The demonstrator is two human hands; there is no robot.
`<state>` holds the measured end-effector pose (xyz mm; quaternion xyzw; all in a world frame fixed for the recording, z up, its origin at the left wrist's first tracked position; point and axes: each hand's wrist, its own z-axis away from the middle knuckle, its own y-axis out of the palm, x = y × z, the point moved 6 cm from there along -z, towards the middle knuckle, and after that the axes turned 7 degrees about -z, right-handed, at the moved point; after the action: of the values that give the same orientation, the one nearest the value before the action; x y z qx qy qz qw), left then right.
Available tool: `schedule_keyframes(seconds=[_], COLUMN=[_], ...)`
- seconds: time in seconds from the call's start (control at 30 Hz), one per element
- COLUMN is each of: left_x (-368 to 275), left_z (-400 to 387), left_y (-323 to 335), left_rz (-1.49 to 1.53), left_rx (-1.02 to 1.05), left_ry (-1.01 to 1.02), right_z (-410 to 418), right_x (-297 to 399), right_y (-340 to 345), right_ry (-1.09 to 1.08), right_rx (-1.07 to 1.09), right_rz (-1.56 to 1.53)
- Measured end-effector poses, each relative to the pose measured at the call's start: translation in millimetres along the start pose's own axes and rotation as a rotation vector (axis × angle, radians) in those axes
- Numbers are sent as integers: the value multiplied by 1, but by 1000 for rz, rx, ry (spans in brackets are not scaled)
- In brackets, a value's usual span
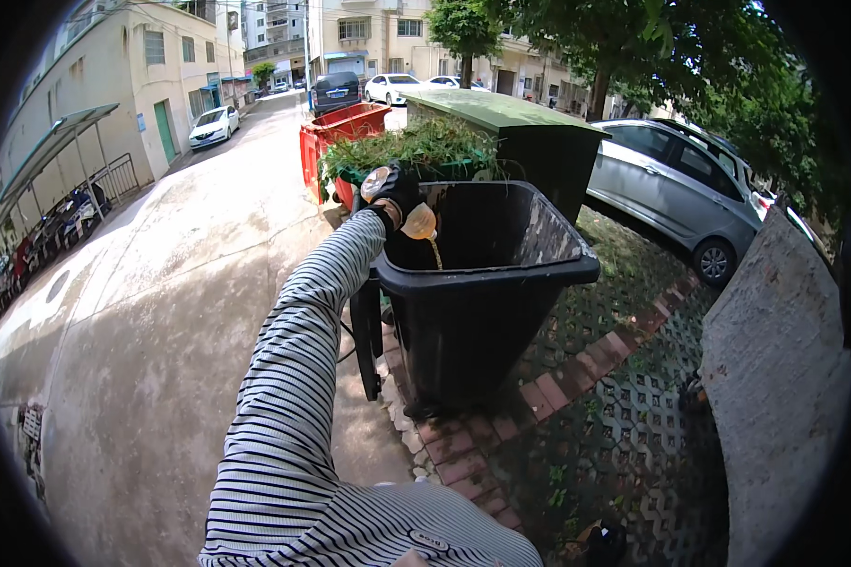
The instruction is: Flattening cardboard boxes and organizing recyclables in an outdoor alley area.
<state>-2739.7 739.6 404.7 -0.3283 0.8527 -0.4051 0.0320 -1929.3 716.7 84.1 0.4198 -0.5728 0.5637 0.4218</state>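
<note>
My left hand [397, 195], in a black glove with some bare skin at the wrist, grips a clear plastic bottle [420, 221] by its middle. The bottle tilts mouth down over the near left rim of a black wheeled bin [482, 273]. From its mouth a thin yellowish stream [436, 251] falls into the lidless bin, whose inner wall bears pale stains. The bin's bottom lies in shadow. A striped sleeve covers my outstretched left arm. My right hand is out of view; a small patch of skin shows at the bottom edge.
Behind stand a green bin heaped with cut grass [425, 145], a red bin [308, 152] and a large green container [510, 110]. A silver car [663, 181] is parked at right, near a grey slab [773, 368]. Brick edging [553, 390] separates grass pavers from the concrete road [163, 375].
</note>
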Motion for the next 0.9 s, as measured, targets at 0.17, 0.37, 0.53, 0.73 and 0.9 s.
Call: schedule_keyframes(seconds=[0.17, 0.37, 0.53, 0.73, 0.9], left_x=[-3, 13, 36, 22, -7], left_z=[25, 44, 45, 61, 55], left_y=[-49, -14, 40, 21, 27], left_rz=[78, -205, -104, 283, 620], left_rx=[168, 222, 272, 280, 273], left_ry=[-228, 118, -55, -155, -245], right_z=[-27, -10, 14, 37, 54], right_x=[-97, -16, 53, 79, 78], right_y=[-17, 9, 16, 21, 18], right_ry=[175, -59, -164, -155, -136], right_rx=[15, 11, -67, -82, -154], right_rz=[-477, 26, 185, 133, 212])
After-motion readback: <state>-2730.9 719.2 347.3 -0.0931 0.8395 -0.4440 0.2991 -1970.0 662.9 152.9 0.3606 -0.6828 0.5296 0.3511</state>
